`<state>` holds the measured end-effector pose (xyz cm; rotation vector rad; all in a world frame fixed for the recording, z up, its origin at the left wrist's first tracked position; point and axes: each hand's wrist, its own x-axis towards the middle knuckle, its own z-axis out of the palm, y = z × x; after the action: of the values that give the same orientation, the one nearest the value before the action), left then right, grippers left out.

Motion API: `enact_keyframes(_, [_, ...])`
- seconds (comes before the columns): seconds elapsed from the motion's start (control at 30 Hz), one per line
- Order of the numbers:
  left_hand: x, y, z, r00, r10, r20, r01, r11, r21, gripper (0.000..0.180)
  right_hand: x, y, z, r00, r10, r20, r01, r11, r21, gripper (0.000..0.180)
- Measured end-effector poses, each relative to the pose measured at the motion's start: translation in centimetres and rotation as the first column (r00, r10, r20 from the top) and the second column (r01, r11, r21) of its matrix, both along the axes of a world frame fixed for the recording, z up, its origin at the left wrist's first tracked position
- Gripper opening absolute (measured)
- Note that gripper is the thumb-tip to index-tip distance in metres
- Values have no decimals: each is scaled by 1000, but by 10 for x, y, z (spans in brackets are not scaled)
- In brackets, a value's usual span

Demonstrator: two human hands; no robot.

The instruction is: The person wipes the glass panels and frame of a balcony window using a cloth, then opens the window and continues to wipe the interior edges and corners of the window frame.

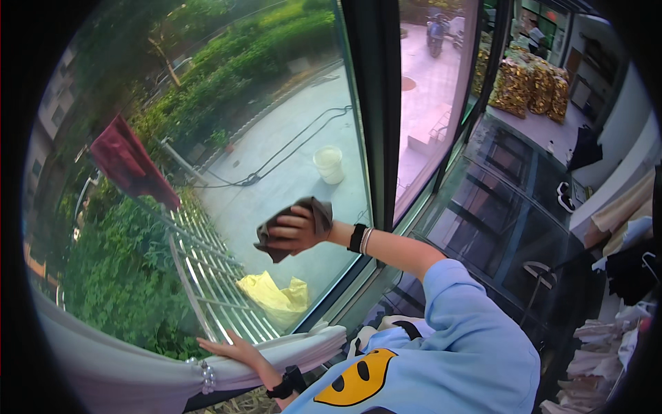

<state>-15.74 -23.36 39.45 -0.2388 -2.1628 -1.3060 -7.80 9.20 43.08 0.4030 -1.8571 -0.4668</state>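
The right hand (298,231) presses a grey-brown cloth (314,212) against the window glass (289,138), its fingers closed around the cloth. The left hand (231,348) lies flat, fingers spread wide, on the tied white curtain (138,372) below.

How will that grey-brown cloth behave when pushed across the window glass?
Probably floppy: the grey-brown cloth bunches and folds under the right hand, with corners hanging loose. Likely light, since one hand holds it against the window glass. It may crumple rather than slide flat.
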Motion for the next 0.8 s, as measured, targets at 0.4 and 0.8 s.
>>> enact_keyframes(0.4, [28, 56, 22, 891, -376, -256, 349, 926, -145, 44, 11, 6, -80, 986, -74, 151, 83, 995, -54, 59])
enact_keyframes(0.8, [27, 137, 34, 485, -864, 133, 866, 496, 60, 21, 31, 78, 110, 963, -167, -212, 94, 944, -316, 56])
